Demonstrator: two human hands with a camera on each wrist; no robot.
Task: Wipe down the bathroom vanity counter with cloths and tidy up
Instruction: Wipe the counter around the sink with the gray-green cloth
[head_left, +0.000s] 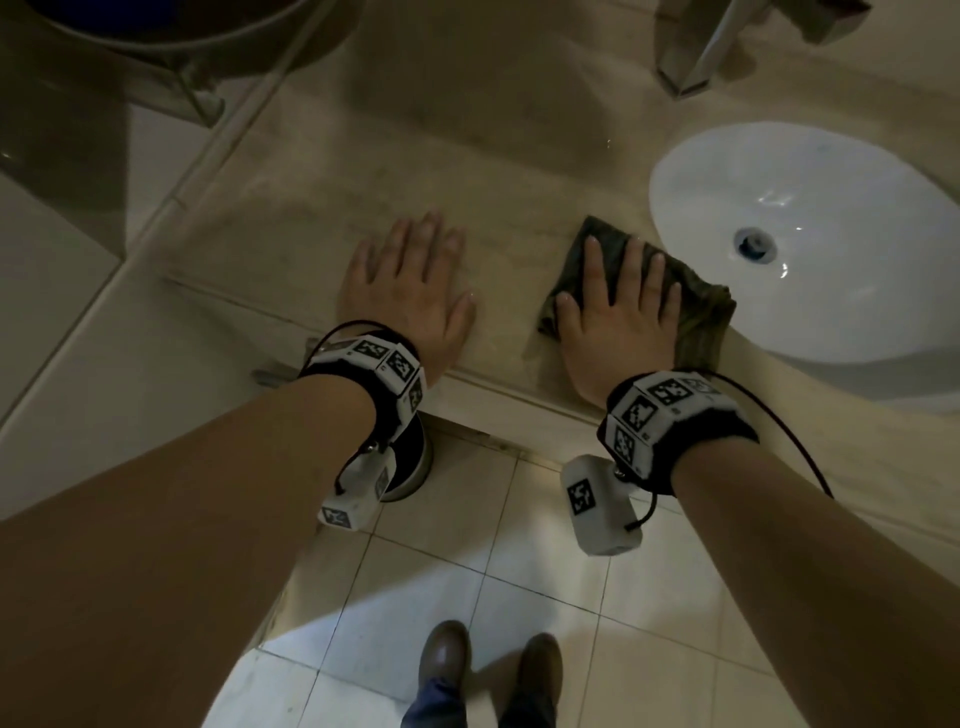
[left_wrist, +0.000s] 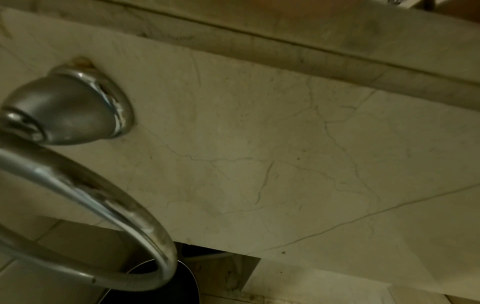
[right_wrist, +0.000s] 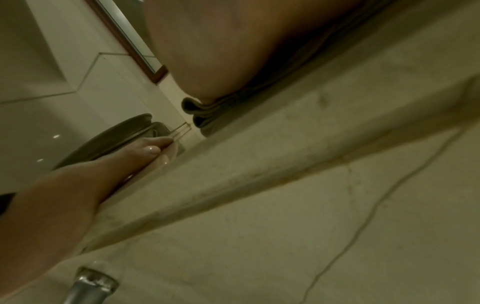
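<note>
Head view: both hands lie palm-down on the beige marble vanity counter (head_left: 291, 218), near its front edge.

Right hand (head_left: 615, 317): fingers straight and slightly spread, pressing flat on a dark olive cloth (head_left: 706, 312). No curl round the fabric, no pinch. The cloth is folded and rumpled, lying on the counter just left of the white oval sink (head_left: 841, 208), its far corner close to the basin rim (contact with the rim cannot be told). In the right wrist view the folded edge of the cloth (right_wrist: 207, 111) bulges out from under the palm at the counter lip.

Left hand (head_left: 410, 283): flat on bare marble, fingers extended and together, holding nothing. It sits well left of the cloth, apart from it.

Left wrist view: veined marble front panel below the counter, with a chrome towel ring (left_wrist: 109, 216) mounted on it.

Below: pale tiled floor (head_left: 545, 597) and two brown shoes (head_left: 444, 657).
</note>
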